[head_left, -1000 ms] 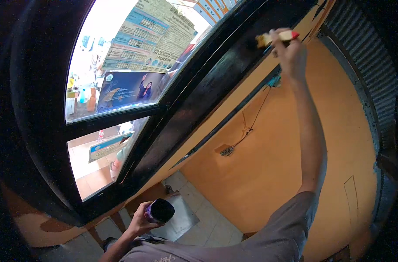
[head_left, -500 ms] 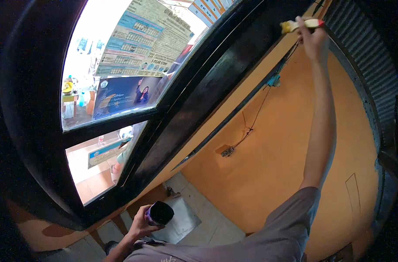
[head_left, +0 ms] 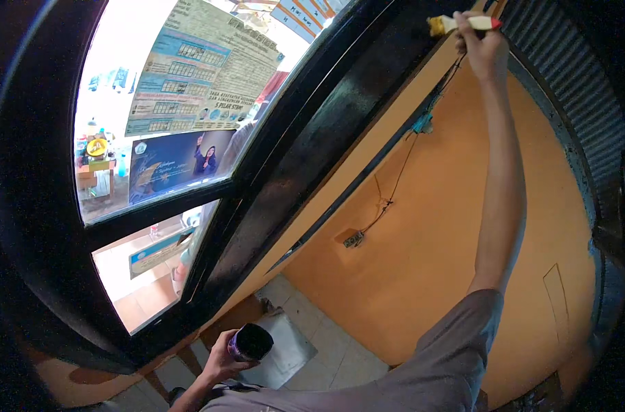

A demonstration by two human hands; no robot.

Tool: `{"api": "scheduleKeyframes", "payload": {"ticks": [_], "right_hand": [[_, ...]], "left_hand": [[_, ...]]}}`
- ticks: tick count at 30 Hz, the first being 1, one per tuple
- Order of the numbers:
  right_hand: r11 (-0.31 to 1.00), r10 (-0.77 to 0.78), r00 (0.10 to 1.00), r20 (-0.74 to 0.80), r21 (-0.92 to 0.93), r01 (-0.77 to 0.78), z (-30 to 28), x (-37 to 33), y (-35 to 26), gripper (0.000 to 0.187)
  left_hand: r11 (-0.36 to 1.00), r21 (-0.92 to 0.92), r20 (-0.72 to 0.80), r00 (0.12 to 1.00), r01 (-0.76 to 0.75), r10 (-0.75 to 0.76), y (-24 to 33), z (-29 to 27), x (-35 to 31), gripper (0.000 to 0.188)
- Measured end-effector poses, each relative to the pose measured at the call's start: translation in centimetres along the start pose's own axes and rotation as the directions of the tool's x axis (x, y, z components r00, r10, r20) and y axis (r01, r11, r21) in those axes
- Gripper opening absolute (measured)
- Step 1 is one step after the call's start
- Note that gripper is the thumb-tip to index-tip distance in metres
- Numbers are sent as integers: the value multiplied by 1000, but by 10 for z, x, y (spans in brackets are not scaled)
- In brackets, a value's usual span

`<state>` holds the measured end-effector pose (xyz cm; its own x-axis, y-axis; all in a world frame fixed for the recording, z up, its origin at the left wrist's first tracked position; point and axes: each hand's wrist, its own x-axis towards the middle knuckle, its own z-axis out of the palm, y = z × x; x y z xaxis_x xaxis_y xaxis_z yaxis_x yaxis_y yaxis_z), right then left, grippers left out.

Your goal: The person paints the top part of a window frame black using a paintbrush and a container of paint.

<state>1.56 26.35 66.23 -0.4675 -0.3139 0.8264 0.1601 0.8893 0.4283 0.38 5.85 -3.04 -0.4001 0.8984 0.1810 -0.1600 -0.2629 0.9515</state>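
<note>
High at the upper right, my right hand (head_left: 486, 53) is closed around a paintbrush (head_left: 456, 25) with a pale handle and a red end. Its yellowish bristles point left, at the edge of the dark, glossy frame post (head_left: 367, 82); I cannot tell whether they touch it. Down low, my left hand (head_left: 223, 358) grips a round, purplish cup-like container (head_left: 238, 347) from its left side. The container's mouth faces up and its inside looks black. My right arm is stretched up across the orange wall.
Left of the post is a glass window with a paper sheet (head_left: 189, 75) and a blue poster (head_left: 178, 165) on it. An electrical box (head_left: 353, 238) hangs by wires on the orange wall (head_left: 422, 275). Corrugated sheeting (head_left: 566, 75) lines the upper right. A grey sheet (head_left: 285, 350) lies on the tiled floor.
My right hand and the paintbrush have shifted slightly up and left in view. The window also sits a little further left. My left hand still holds the container.
</note>
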Motion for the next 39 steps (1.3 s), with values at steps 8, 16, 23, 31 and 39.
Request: {"api": "scheduleKeyframes", "payload": {"ticks": [8,16,23,31,39], "right_hand": [[997,-5,993,-118,-75,-4,-17,89,38,34],[865,-255,935,-248,-491,106,-3,94,14,9],[698,-617,780,106,-386,604,50,6,-7,21],[867,-248,949,-196,-481,128,11,87,44,35],[631,-424,893,-152,-757,171,-2,133,46,35]], "left_hand": [[990,-137,-81,996,25,-36,12,-3,-3,85],[986,167,-154,987,-23,50,29,-8,-7,84],[995,-46,-92,991,91,-95,24,-11,0,87],[990,134,-122,992,46,-29,12,-6,1,88],[982,-77,-79,983,-173,167,1,2,6,81]]}}
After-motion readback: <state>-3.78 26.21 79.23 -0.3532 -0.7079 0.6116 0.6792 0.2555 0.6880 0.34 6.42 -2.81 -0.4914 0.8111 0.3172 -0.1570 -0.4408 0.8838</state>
